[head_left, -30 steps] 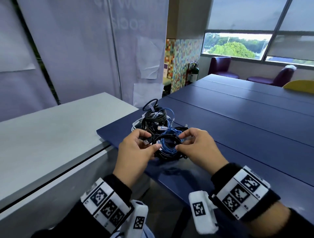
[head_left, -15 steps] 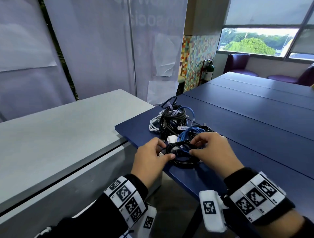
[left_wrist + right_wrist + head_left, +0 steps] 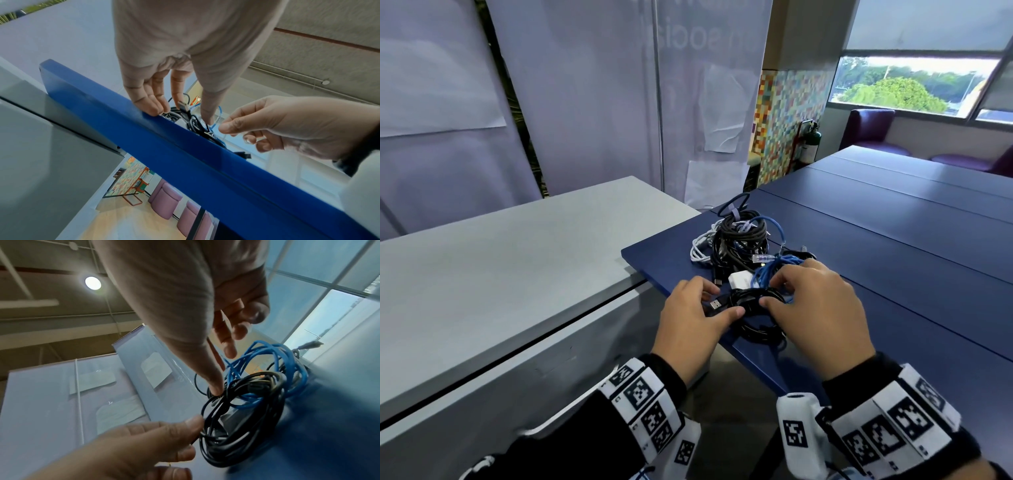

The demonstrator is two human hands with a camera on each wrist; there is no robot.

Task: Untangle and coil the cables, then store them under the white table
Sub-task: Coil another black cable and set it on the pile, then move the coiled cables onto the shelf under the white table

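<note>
A coiled black cable (image 3: pixel 756 329) lies at the near corner of the blue table (image 3: pixel 893 274), its USB plug (image 3: pixel 715 305) sticking out to the left. My left hand (image 3: pixel 722 301) pinches the cable by that plug between thumb and fingers. On the coil's right side my right hand (image 3: pixel 774 294) holds it, thumb on the rim and fingers curled over the blue cable (image 3: pixel 770 270) tangled with it. In the right wrist view the black coil (image 3: pixel 236 434) and blue cable (image 3: pixel 267 353) overlap. A white table (image 3: pixel 517 260) stands at the left.
Behind the coil lies a pile of tangled black, white and blue cables (image 3: pixel 736 240) with a white adapter (image 3: pixel 741 279). The blue table's edge (image 3: pixel 185 146) runs just under my fingers. A gap of floor separates the two tables. Purple chairs (image 3: pixel 869 130) stand by the far window.
The black coil, held slightly up a second ago, now lies on the blue table nearer its corner edge. Both hands came down with it and still hold it.
</note>
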